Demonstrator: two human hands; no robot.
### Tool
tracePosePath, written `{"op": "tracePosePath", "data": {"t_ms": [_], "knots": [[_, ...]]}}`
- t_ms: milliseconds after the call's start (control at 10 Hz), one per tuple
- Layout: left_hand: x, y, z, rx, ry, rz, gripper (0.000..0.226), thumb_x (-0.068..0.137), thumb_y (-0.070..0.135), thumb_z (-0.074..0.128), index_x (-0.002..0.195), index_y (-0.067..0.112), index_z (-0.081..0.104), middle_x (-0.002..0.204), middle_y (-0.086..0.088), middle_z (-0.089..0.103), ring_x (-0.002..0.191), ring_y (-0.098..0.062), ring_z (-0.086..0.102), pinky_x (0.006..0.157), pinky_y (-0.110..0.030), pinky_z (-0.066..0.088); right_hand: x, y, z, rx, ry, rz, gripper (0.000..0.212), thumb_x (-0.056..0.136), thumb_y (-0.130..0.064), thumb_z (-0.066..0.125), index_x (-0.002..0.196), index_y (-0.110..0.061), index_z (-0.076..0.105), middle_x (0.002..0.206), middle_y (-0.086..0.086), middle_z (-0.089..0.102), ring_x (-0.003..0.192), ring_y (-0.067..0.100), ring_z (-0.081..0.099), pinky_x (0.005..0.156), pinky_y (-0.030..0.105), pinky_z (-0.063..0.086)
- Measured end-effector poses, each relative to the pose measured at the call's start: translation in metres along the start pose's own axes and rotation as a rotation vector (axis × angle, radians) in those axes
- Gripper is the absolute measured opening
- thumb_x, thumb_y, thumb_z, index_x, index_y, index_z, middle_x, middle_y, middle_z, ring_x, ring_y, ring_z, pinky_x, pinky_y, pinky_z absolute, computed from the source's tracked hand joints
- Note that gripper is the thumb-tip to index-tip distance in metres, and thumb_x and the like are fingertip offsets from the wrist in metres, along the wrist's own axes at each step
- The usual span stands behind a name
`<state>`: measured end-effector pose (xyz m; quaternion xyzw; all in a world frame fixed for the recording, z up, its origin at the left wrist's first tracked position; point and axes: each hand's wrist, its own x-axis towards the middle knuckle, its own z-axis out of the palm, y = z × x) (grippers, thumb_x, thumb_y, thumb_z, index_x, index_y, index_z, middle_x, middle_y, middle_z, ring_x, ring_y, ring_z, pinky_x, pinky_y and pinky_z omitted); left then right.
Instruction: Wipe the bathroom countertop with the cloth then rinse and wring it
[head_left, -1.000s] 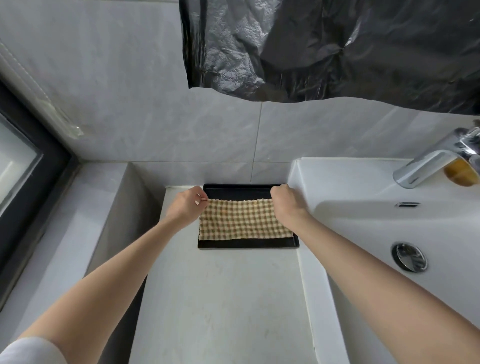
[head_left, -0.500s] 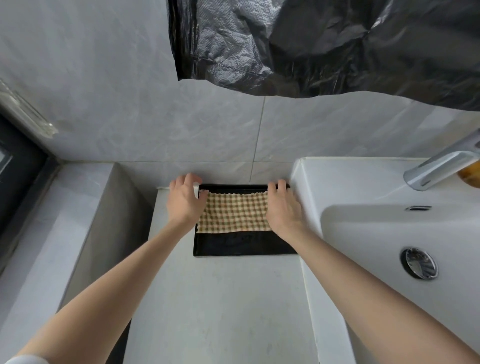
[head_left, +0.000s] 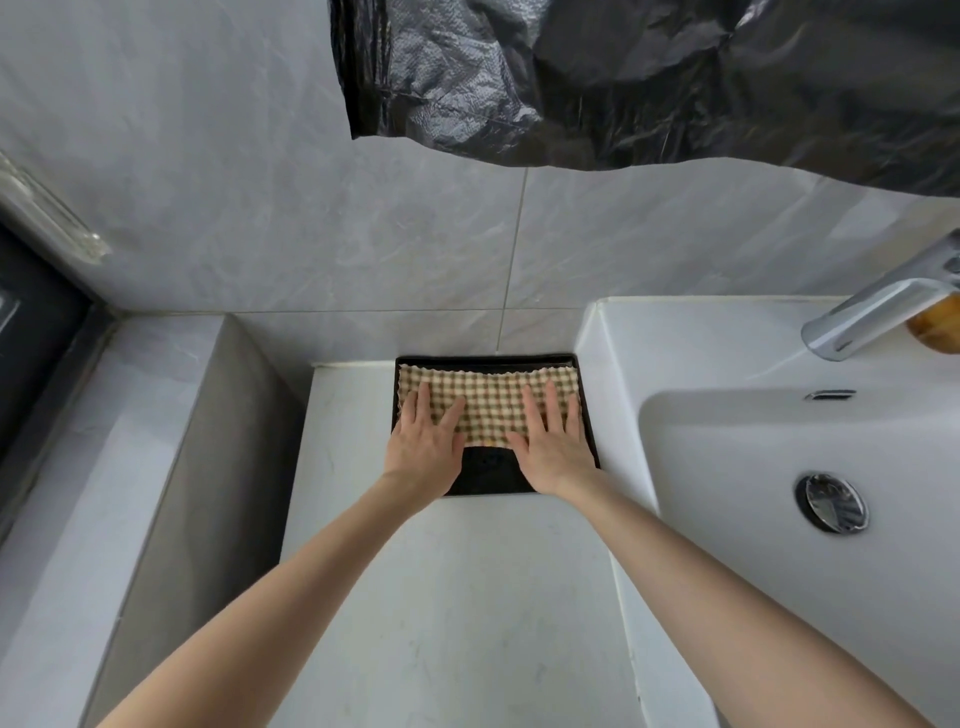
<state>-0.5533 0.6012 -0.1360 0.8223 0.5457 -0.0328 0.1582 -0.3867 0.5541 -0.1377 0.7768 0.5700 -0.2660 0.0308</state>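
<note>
The checked cloth (head_left: 493, 397) is lying across the far half of a black tray (head_left: 488, 470) at the back of the white surface (head_left: 441, 597), its long axis running left to right along the wall. The left hand (head_left: 426, 449) and the right hand (head_left: 553, 449) are pressing flat on its two ends, fingers (head_left: 423, 402) straight and slightly spread, neither hand nearer. The palms are hiding most of its near edge, and the tap (head_left: 878, 312) over the basin (head_left: 753, 545) is being cut off at the right.
</note>
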Motion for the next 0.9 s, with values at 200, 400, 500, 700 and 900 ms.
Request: {"op": "tracePosePath", "data": {"t_ms": [200, 400, 500, 700, 900], "knots": [[0.002, 0.0, -0.005, -0.092, -0.034, -0.043, 0.055, 0.098, 0.039, 0.035, 0.15, 0.031, 0.017, 0.158, -0.021, -0.001, 0.147, -0.035, 0.0, 0.116, -0.043, 0.018, 0.005, -0.001, -0.001, -0.013, -0.003, 0.003, 0.065, 0.101, -0.048, 0.018, 0.149, -0.027, -0.02, 0.154, 0.006, -0.032, 0.142, 0.033, -0.027, 0.118, 0.042, -0.009], [-0.004, -0.005, -0.02, -0.171, -0.083, -0.017, 0.056, 0.098, 0.034, 0.039, 0.15, 0.029, 0.019, 0.16, -0.014, 0.001, 0.148, -0.029, -0.002, 0.114, -0.043, 0.024, 0.006, -0.002, -0.015, 0.065, 0.071, -0.034, 0.067, 0.1, -0.041, 0.036, 0.152, -0.029, -0.003, 0.16, 0.005, -0.015, 0.147, 0.03, -0.013, 0.12, 0.042, 0.005], [-0.016, -0.004, -0.037, -0.143, -0.011, 0.016, 0.056, 0.098, 0.032, 0.041, 0.15, 0.026, 0.022, 0.159, -0.008, 0.013, 0.147, -0.026, 0.008, 0.115, -0.041, 0.024, -0.007, -0.011, -0.026, 0.134, 0.199, -0.088, 0.066, 0.097, -0.027, 0.048, 0.152, -0.024, 0.012, 0.161, 0.007, 0.002, 0.148, 0.03, 0.004, 0.118, 0.045, 0.02], [-0.063, 0.0, -0.073, -0.166, 0.135, 0.051, 0.051, 0.097, 0.031, 0.042, 0.147, 0.024, 0.032, 0.148, -0.005, 0.041, 0.137, -0.026, 0.035, 0.11, -0.039, 0.031, -0.068, -0.024, -0.058, 0.094, 0.356, -0.276, 0.054, 0.096, -0.022, 0.048, 0.148, -0.02, 0.031, 0.153, 0.005, 0.031, 0.138, 0.026, 0.033, 0.109, 0.04, 0.035], [-0.152, 0.01, -0.115, -0.231, 0.366, 0.11, 0.045, 0.097, 0.029, 0.043, 0.142, 0.024, 0.04, 0.134, -0.002, 0.055, 0.121, -0.026, 0.05, 0.099, -0.036, 0.04, -0.168, -0.032, -0.076, 0.108, 0.542, -0.376, 0.039, 0.096, -0.021, 0.048, 0.135, -0.021, 0.049, 0.136, -0.004, 0.052, 0.119, 0.022, 0.051, 0.093, 0.034, 0.042]]}}
